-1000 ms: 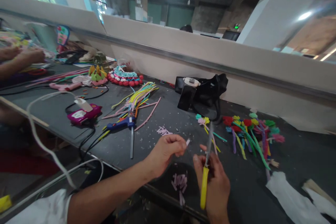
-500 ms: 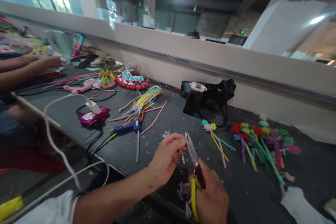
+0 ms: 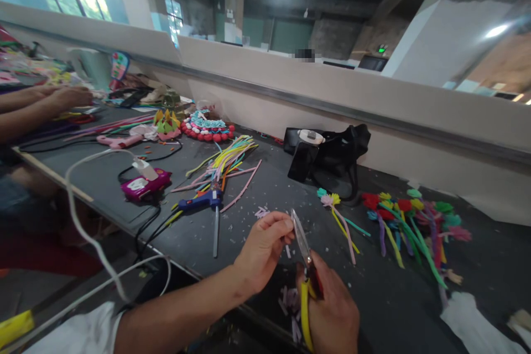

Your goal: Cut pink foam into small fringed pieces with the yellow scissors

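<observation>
Table (image 3: 232, 221) lies under your hands. Flowers (image 3: 409, 221) sit beyond your right hand (image 3: 334, 310), which is clenched on yellow-handled scissors (image 3: 305, 257), silver blades up against your left hand (image 3: 261, 251). Its fingers are pinched shut, contents too small to tell. Pink scraps (image 3: 290, 301) lie between your hands.

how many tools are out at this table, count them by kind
glue guns: 2 (blue glue gun, pink glue gun)
scissors: 1, held in the right hand
total: 3
</observation>
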A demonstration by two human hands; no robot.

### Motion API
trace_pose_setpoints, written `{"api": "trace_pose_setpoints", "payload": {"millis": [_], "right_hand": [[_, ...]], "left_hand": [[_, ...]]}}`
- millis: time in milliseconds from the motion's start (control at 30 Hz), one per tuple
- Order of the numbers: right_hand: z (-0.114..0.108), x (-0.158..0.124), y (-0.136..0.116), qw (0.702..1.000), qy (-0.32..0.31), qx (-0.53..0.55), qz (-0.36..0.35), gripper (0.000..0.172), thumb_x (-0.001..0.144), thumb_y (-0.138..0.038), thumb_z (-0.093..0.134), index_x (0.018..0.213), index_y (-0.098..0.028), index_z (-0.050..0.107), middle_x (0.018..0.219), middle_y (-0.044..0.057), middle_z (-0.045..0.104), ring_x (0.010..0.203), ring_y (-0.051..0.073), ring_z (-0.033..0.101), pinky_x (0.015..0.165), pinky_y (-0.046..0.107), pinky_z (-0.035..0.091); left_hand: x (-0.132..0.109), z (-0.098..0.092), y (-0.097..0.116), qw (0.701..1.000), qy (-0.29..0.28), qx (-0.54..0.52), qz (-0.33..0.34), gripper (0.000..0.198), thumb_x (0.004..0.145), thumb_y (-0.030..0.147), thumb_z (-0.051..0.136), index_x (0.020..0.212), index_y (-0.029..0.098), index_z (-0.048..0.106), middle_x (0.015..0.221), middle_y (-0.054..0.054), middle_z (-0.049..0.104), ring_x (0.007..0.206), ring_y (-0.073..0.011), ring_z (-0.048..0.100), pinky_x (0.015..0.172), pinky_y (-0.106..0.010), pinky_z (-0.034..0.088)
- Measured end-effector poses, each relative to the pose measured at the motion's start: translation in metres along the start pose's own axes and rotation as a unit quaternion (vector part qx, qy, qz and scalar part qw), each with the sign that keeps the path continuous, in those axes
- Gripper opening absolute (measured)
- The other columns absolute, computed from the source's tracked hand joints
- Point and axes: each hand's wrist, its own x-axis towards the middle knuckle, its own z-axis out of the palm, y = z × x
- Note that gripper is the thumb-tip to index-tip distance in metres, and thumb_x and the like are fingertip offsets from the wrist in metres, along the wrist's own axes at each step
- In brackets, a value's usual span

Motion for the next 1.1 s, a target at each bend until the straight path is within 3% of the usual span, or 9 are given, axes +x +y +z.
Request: {"api": "trace_pose_setpoints", "payload": {"millis": [200, 467, 633, 967, 1100], "right_hand": [[0.0025, -0.0024, 0.0026, 0.999, 0.012, 0.003, -0.03, 0.041, 0.095, -0.041, 0.04, 0.107, -0.012, 0.066, 0.093, 0.009, 0.073, 0.077, 0.019, 0.07, 0.067, 0.027, 0.051], [0.0002, 0.0017, -0.0014, 0.999, 0.026, 0.006, 0.021, 0.04, 0.093, -0.044, 0.041, 0.104, -0.015, 0.066, 0.088, 0.007, 0.073, 0.071, 0.017, 0.069, 0.06, 0.024, 0.05], [0.0018, -0.0016, 0.0019, 1.0, -0.004, 0.004, 0.013, 0.038, 0.092, -0.043, 0.042, 0.109, -0.017, 0.064, 0.091, 0.005, 0.072, 0.078, 0.018, 0.069, 0.064, 0.026, 0.05], [-0.0046, -0.0048, -0.0069, 0.994, -0.058, 0.003, 0.095, 0.038, 0.091, -0.038, 0.041, 0.116, -0.021, 0.063, 0.101, 0.006, 0.071, 0.09, 0.023, 0.067, 0.074, 0.031, 0.051], [-0.0037, -0.0049, -0.0034, 0.994, -0.063, -0.001, 0.084, 0.039, 0.09, -0.039, 0.041, 0.114, -0.02, 0.065, 0.101, 0.007, 0.072, 0.086, 0.022, 0.069, 0.071, 0.031, 0.053]], "left_hand": [[0.0001, 0.0023, 0.0025, 1.0, 0.024, 0.015, -0.002, 0.009, 0.068, 0.018, 0.073, 0.07, 0.014, 0.066, 0.063, 0.001, 0.059, 0.061, -0.0085, 0.05, 0.062, -0.021, 0.038], [0.0008, -0.0001, 0.0028, 1.0, 0.008, 0.021, 0.016, 0.009, 0.072, 0.021, 0.071, 0.071, 0.015, 0.064, 0.063, 0.001, 0.058, 0.061, -0.009, 0.049, 0.063, -0.022, 0.038], [0.0003, -0.0001, 0.0024, 0.999, 0.011, 0.033, 0.013, 0.008, 0.073, 0.021, 0.07, 0.072, 0.016, 0.064, 0.066, 0.001, 0.06, 0.065, -0.0104, 0.052, 0.067, -0.023, 0.039], [-0.0012, 0.0025, 0.0028, 0.998, 0.018, 0.046, 0.026, 0.008, 0.07, 0.021, 0.071, 0.068, 0.016, 0.064, 0.064, 0.001, 0.06, 0.063, -0.0108, 0.052, 0.067, -0.024, 0.041], [-0.0005, 0.0025, 0.0039, 0.996, 0.023, 0.072, 0.042, 0.008, 0.069, 0.021, 0.071, 0.068, 0.016, 0.064, 0.064, 0.0, 0.06, 0.064, -0.0109, 0.052, 0.067, -0.023, 0.04]]}}
